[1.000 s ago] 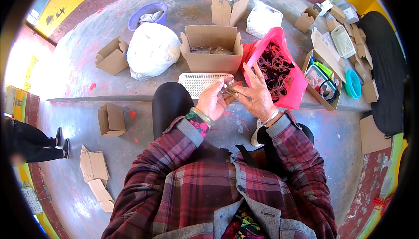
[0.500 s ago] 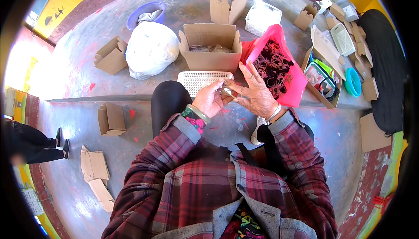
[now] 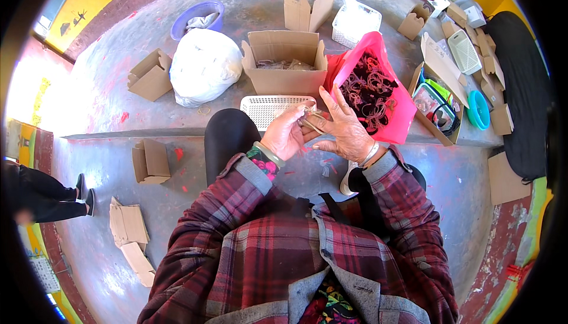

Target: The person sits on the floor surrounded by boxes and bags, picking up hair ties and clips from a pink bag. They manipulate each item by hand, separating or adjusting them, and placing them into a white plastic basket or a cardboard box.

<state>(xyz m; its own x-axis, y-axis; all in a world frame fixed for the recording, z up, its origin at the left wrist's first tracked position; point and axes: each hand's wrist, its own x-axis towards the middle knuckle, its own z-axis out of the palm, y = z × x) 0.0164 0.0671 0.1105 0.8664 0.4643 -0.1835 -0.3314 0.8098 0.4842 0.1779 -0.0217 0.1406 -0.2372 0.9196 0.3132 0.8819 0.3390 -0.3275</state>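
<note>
In front of my knees, my left hand (image 3: 284, 133) pinches a small bundle of thin tan cord (image 3: 312, 113) with something pale and shiny at its top. Its exact kind is too small to make out. My right hand (image 3: 346, 129) is beside it, fingers spread and thumb apart, with cord strands running against its fingers. Just beyond my left hand lies a white perforated basket (image 3: 260, 106). Right of my right hand, an open pink bag (image 3: 405, 114) holds a tangle of dark red and pinkish cords (image 3: 368, 90).
Past the basket stands an open cardboard box (image 3: 284, 81) with clear packets inside. A stuffed white bag (image 3: 204, 70), a purple basin (image 3: 217, 23) and more boxes surround it. A teal basket (image 3: 478, 111) sits at right. A person in black trousers (image 3: 44, 191) is at far left.
My right hand's thumb has moved away from the fingers of my left hand and its fingers have spread. The tan cord strands now show more between both hands.
</note>
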